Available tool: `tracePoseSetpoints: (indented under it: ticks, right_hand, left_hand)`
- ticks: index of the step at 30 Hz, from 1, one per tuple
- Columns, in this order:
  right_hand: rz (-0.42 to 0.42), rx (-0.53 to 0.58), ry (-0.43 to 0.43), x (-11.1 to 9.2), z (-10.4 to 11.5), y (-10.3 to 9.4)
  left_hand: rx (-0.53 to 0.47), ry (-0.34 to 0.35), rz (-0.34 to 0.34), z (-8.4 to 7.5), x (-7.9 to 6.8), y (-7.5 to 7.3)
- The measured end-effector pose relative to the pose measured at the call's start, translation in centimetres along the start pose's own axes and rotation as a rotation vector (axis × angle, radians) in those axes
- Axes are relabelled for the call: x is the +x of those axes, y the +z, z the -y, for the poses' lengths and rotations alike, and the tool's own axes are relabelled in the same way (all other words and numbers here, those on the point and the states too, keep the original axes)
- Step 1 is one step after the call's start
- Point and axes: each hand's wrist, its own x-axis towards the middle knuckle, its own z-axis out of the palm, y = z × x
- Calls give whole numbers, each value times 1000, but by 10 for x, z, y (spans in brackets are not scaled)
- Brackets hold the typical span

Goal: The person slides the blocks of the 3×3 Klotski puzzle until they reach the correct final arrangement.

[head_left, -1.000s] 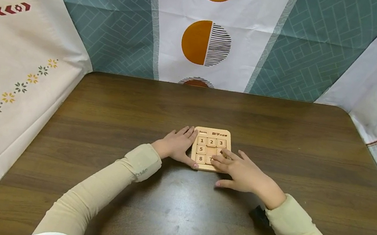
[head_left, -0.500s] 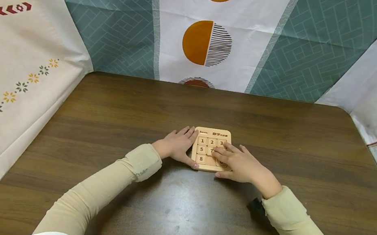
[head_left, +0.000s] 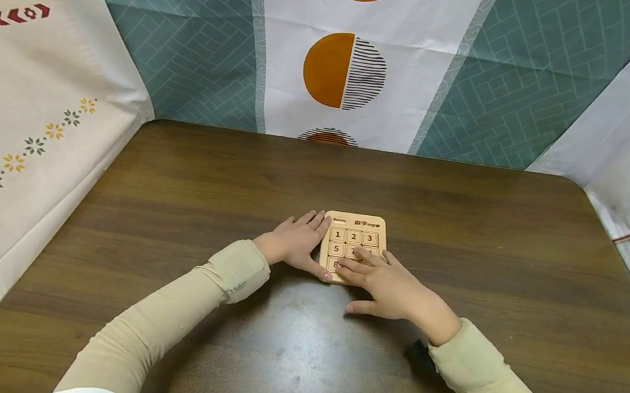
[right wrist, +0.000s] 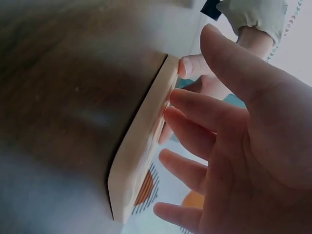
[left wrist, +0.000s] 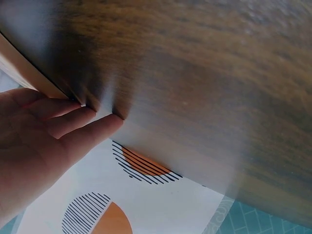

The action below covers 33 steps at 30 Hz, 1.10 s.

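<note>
A wooden number sliding puzzle (head_left: 351, 221) lies flat on the table, its tiles marked with printed digits. Tiles 1, 2 and 3 fill the top row; tile 5 (head_left: 335, 248) and tile 7 (head_left: 351, 251) sit in the middle row, with 4 partly covered. My left hand (head_left: 300, 242) rests along the puzzle's left side, fingers straight, thumb at the near left corner. Across the bottom row stretch the extended fingers of my right hand (head_left: 384, 285), hiding the tiles right of 8. In the right wrist view, its fingertips meet the puzzle's face (right wrist: 139, 141), thumb held apart.
The dark brown wooden table (head_left: 232, 170) spreads out around the puzzle. A patterned cloth (head_left: 210, 36) hangs behind its far edge, with pale cloths at both sides. A small black object (head_left: 420, 355) shows under the right cuff.
Tile 7 has slid from the bottom middle up into the centre gap. The right hand rose with it, then came back nearer and left over the bottom row. The left hand stayed put.
</note>
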Motion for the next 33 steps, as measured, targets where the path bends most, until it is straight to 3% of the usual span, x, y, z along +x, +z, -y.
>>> tracePoseSetpoints:
  ticks: [17,23,33]
  right_hand:
    - [16,6,56,-17,-12,-4]
    - [2,-7,38,-3,-7,-7]
    - [55,5,86,21,0,-8]
  left_hand:
    - [-2,0,-10,-1,-2,-2]
    - [-12,0,-7,-1,-2,-1]
    - [-19,8,-10,-2,-3,-1]
